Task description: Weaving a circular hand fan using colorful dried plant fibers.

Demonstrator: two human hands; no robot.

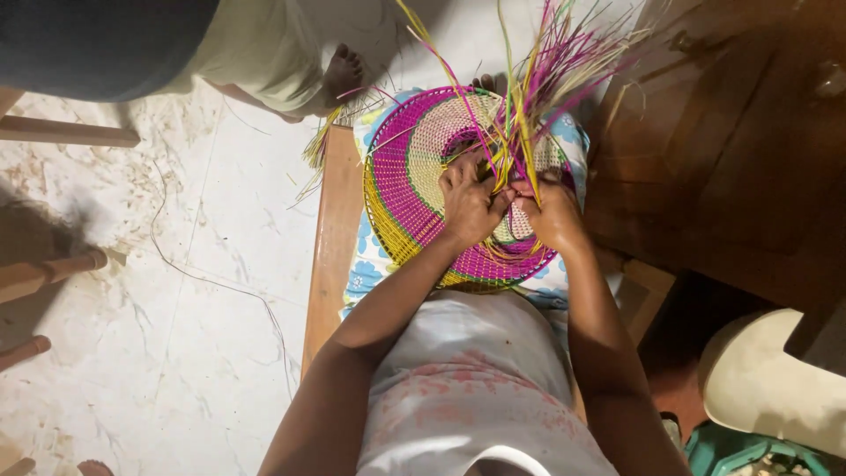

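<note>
Both hands sit close together on a round woven mat [414, 185], pink w/ yellow and green bands, lying on a flowered cushion [363, 264] atop a wooden bench [330, 229]. Left hand [470, 203] has fingers curled tight, pinching loose straw strands [538, 79] that fan upward. Right hand [553, 211] also curled shut on the strands. Another person's bare foot [342, 75] rests on the floor nearby.

Strand tips [564, 13] — cut off above

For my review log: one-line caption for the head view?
Left hand and right hand grip coloured strands over a round woven mat.
</note>
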